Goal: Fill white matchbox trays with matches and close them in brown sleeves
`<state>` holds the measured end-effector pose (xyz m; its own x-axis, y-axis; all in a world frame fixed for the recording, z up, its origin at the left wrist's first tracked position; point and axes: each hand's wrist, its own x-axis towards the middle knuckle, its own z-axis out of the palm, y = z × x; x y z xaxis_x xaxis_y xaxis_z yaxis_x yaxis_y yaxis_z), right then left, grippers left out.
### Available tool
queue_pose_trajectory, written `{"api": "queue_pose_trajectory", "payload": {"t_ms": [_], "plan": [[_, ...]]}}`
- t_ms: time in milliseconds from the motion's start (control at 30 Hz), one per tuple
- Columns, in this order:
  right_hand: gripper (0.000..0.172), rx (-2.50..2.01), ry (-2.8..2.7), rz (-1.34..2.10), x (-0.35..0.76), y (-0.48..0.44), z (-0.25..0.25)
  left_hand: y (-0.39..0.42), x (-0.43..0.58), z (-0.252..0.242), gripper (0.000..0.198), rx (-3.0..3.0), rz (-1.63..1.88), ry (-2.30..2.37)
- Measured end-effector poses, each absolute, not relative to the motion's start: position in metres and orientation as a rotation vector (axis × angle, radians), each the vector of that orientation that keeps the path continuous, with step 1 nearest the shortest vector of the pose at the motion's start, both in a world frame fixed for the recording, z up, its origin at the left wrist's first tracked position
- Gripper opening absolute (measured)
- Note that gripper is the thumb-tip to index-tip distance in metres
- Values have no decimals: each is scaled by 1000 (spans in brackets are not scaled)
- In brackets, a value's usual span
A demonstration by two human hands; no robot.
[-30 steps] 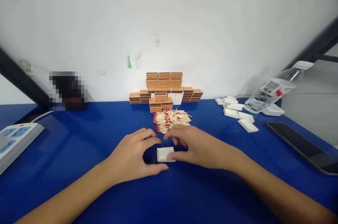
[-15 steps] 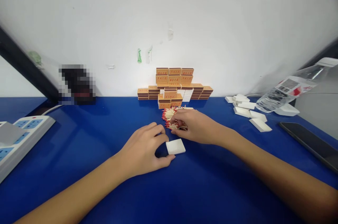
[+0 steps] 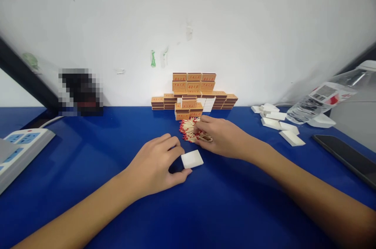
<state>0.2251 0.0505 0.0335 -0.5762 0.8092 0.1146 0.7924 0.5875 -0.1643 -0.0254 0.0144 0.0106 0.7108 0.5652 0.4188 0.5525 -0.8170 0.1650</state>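
Observation:
A small white matchbox tray (image 3: 192,159) lies on the blue table, held at its left end between the thumb and forefinger of my left hand (image 3: 161,163). Beyond it is a heap of red-tipped matches (image 3: 189,128). My right hand (image 3: 220,133) reaches into the right side of this heap, its fingers bent together on some matches; the fingertips are partly hidden. Just behind the heap, orange-and-brown matchboxes (image 3: 194,86) are stacked in a stepped structure near the wall, with a few white trays (image 3: 209,104) among them.
Several loose white trays (image 3: 272,123) lie at the right, beside a tilted plastic water bottle (image 3: 320,98) and a dark phone (image 3: 346,157). A power strip (image 3: 26,151) sits at the left edge. A blurred-out dark object (image 3: 82,92) stands by the wall.
My right hand has shifted slightly away from me and right, uncovering more of the match heap. My left hand keeps its hold on the tray. The whole view has moved slightly.

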Motion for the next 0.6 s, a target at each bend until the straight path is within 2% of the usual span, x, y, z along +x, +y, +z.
{"api": "queue_pose_trajectory", "payload": {"t_ms": [600], "plan": [[19, -1304, -2650, 387, 219, 55, 33, 16, -25, 12, 24, 2900, 612, 982]]}}
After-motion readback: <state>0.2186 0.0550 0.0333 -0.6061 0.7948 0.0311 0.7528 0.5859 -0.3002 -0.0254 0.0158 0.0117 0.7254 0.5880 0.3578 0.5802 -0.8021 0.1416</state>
